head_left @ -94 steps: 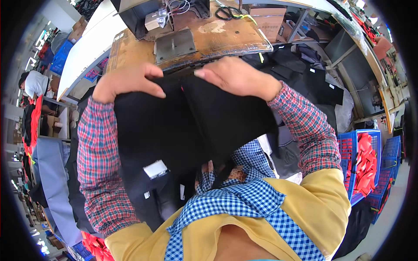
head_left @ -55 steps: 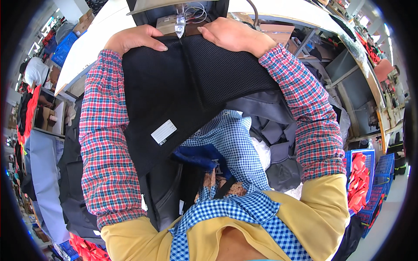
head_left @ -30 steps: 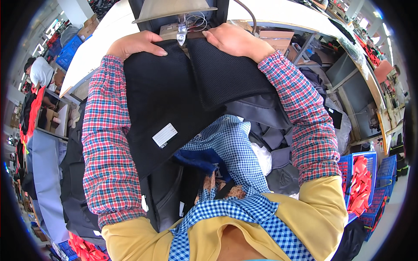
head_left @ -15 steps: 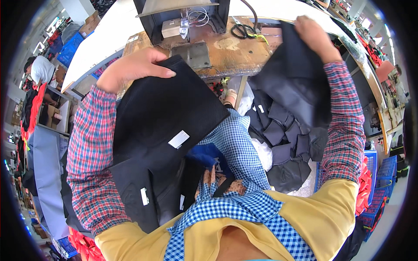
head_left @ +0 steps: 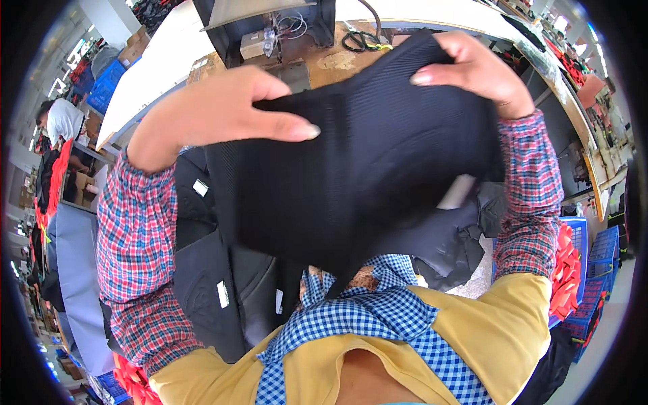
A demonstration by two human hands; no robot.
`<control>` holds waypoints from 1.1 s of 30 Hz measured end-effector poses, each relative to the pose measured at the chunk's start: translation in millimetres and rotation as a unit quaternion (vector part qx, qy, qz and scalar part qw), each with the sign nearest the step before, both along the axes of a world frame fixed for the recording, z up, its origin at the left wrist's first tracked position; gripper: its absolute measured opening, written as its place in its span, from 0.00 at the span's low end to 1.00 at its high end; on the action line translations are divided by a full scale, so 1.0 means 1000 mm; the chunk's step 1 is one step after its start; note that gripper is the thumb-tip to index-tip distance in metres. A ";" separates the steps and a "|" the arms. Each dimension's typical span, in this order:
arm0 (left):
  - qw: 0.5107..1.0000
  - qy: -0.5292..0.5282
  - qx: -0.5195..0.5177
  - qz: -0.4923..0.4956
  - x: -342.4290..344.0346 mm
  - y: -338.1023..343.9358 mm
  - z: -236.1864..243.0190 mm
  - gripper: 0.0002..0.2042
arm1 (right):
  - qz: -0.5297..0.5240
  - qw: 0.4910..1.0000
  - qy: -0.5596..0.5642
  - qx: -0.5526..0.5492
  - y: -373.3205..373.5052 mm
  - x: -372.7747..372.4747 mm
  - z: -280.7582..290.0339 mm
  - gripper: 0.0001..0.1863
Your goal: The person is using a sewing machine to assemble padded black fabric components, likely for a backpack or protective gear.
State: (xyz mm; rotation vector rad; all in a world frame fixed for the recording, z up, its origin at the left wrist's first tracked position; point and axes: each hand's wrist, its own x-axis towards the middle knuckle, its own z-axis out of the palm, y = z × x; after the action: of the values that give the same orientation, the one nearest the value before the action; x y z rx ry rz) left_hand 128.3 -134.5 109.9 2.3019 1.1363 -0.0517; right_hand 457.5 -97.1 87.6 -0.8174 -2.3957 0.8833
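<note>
Black ribbed fabric (head_left: pixel 290 182) hangs in front of me, gripped along its upper edge by both hands. My left hand (head_left: pixel 223 111) closes on it at the left, the thumb lying over the front. At the upper right corner, my right hand (head_left: pixel 476 71) pinches it between thumb and fingers. A blurred white label (head_left: pixel 457 192) shows low on the right side. Whether this is one folded piece or two overlapping pieces, I cannot tell. Below, dark fabric pieces (head_left: pixel 199 290) with white labels lie by my left arm.
Ahead stands a dark machine (head_left: pixel 260 34) on a worn wooden table, with black-handled scissors (head_left: pixel 361 42) beside it. More dark pieces (head_left: pixel 445 260) are piled at lower right. Blue crates (head_left: pixel 597 270) and red fabric (head_left: pixel 565 277) are on the right. Another person (head_left: pixel 64 121) is at far left.
My hands have come closer together, bringing the black fabric from both sides into the middle. The left hand moved right; the right hand came slightly down. The fabric now covers much of my lap.
</note>
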 end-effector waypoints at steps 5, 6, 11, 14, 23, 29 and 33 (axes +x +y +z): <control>0.986 -0.147 -0.078 -0.007 -0.002 0.003 -0.043 0.15 | -0.101 0.970 -0.144 0.171 -0.004 0.022 0.003 0.21; 0.986 -0.147 -0.079 -0.010 0.006 0.004 -0.049 0.15 | -0.126 0.904 -0.131 0.387 -0.006 0.016 -0.008 0.24; 0.989 -0.110 0.023 -0.096 0.037 0.010 -0.067 0.17 | 0.076 0.978 -0.163 0.108 -0.021 -0.058 -0.072 0.25; 0.990 -0.125 0.021 -0.067 0.013 0.022 -0.075 0.16 | 0.008 0.976 -0.129 0.177 -0.012 -0.060 -0.084 0.18; 0.918 -0.321 -0.114 0.205 -0.045 0.072 -0.103 0.16 | -0.095 0.892 -0.210 0.388 0.061 -0.065 -0.079 0.25; 0.863 -0.386 -0.163 0.282 -0.059 0.110 -0.120 0.15 | -0.086 0.916 -0.212 0.330 0.104 -0.079 -0.079 0.24; 0.847 -0.396 -0.189 0.300 -0.062 0.134 -0.126 0.13 | -0.072 0.933 -0.202 0.290 0.128 -0.087 -0.077 0.23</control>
State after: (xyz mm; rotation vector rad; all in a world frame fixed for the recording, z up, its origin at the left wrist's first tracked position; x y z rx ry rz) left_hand 66.7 -0.4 -16.0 1.2997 1.1749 0.7704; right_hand 370.7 30.7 10.5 -0.9744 -2.6747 -0.0842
